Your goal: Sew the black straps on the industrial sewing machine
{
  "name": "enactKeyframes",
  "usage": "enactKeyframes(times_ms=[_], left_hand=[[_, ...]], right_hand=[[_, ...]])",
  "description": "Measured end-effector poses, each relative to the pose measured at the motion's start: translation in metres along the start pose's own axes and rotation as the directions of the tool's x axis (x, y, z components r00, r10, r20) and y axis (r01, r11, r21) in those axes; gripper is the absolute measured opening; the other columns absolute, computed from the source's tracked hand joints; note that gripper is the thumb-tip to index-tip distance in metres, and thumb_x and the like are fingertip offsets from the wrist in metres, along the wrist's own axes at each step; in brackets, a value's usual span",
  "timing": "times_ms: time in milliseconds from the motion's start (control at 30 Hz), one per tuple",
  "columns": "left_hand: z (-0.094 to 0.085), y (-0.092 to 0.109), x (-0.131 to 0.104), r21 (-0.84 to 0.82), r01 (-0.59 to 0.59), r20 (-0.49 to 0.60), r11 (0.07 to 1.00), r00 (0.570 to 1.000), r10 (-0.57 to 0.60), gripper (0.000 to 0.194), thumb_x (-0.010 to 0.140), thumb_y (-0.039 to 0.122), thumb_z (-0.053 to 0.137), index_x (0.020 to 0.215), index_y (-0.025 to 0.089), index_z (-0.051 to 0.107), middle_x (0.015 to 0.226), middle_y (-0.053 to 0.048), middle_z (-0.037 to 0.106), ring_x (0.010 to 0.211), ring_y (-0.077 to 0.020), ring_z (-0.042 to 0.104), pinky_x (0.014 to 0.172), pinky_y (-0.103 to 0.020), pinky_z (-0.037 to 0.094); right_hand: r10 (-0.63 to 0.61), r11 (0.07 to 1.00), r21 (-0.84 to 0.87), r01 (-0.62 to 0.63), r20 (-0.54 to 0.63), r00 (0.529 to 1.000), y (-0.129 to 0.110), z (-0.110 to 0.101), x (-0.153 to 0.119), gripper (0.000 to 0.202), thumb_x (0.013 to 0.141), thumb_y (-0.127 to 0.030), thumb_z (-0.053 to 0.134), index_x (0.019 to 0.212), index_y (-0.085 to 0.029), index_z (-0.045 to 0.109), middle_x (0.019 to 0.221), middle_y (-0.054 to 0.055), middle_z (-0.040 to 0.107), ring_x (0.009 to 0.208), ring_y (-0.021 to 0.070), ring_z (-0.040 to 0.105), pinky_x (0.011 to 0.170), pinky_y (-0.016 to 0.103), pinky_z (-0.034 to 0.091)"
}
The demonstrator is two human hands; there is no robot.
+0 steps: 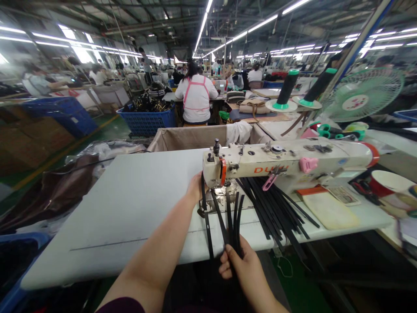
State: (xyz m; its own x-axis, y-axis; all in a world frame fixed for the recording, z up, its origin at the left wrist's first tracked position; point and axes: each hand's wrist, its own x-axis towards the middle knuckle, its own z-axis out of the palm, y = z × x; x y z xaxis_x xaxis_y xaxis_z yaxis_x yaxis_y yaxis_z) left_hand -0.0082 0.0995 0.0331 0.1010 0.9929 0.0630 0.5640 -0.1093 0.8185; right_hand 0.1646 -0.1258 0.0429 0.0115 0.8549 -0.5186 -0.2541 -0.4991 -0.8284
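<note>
In front of me stands a white sewing machine (293, 161) on a pale table. My left hand (195, 186) reaches behind the machine's needle end, beside a black strip (207, 228) that hangs down toward the table's front edge. The machine head hides most of its fingers, so their grip is not visible. Near the front edge, my right hand (237, 261) is closed around several narrow black strips (230, 217), whose upper ends fan out just before the needle plate (224, 195). More black strips (273, 208) lie in a bundle under the machine's arm.
Two black thread cones (286, 89) and a green fan (361, 95) stand at the right. A yellowish pad (329, 211) lies beside the machine. Beyond the table are a fabric-lined bin (189, 137), a blue crate (146, 121) and a seated co-worker (196, 98).
</note>
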Motion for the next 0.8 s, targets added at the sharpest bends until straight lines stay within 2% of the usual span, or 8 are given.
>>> enactKeyframes(times_ms=[167, 400, 633, 800], left_hand=[[0.003, -0.003, -0.002, 0.030, -0.045, -0.093, 0.999, 0.995, 0.048, 0.026, 0.084, 0.033, 0.068, 0.100, 0.015, 0.076, 0.103, -0.011, 0.079, 0.100, -0.0330, 0.071, 0.089, -0.039, 0.054], [0.005, -0.002, -0.003, 0.064, -0.050, -0.138, 0.997, 0.989, 0.059, 0.021, 0.085, 0.027, 0.064, 0.096, 0.014, 0.076, 0.102, -0.011, 0.079, 0.098, -0.0315, 0.070, 0.087, -0.038, 0.054], [0.004, 0.000, -0.004, 0.009, -0.026, -0.129, 1.000, 0.991, 0.027, 0.019, 0.081, 0.028, 0.067, 0.091, 0.014, 0.075, 0.100, -0.012, 0.079, 0.096, -0.0317, 0.070, 0.086, -0.038, 0.053], [0.000, 0.013, -0.011, -0.155, 0.046, -0.151, 0.987, 0.986, -0.070, 0.021, 0.084, 0.027, 0.062, 0.093, 0.012, 0.074, 0.095, -0.012, 0.077, 0.088, -0.0287, 0.070, 0.077, -0.036, 0.055]], right_hand=[[0.001, 1.000, -0.019, -0.001, -0.013, 1.000, 0.000, 0.002, 0.001, 0.082, 0.065, -0.063, 0.083, 0.123, -0.015, 0.050, 0.056, -0.006, 0.067, 0.045, 0.0187, 0.066, 0.041, 0.027, 0.051], [-0.004, 1.000, -0.016, 0.004, -0.023, 1.000, -0.002, 0.004, 0.001, 0.084, 0.066, -0.060, 0.083, 0.128, -0.014, 0.049, 0.055, -0.006, 0.066, 0.045, 0.0184, 0.066, 0.042, 0.027, 0.052], [0.002, 1.000, 0.018, -0.001, -0.039, 0.999, -0.006, 0.007, 0.001, 0.086, 0.062, -0.062, 0.085, 0.123, -0.014, 0.050, 0.055, -0.004, 0.067, 0.046, 0.0186, 0.066, 0.044, 0.027, 0.054], [-0.003, 0.998, 0.055, 0.004, -0.022, 1.000, 0.004, 0.001, 0.006, 0.092, 0.063, -0.065, 0.085, 0.130, -0.015, 0.048, 0.054, -0.004, 0.067, 0.042, 0.0174, 0.064, 0.040, 0.024, 0.048]])
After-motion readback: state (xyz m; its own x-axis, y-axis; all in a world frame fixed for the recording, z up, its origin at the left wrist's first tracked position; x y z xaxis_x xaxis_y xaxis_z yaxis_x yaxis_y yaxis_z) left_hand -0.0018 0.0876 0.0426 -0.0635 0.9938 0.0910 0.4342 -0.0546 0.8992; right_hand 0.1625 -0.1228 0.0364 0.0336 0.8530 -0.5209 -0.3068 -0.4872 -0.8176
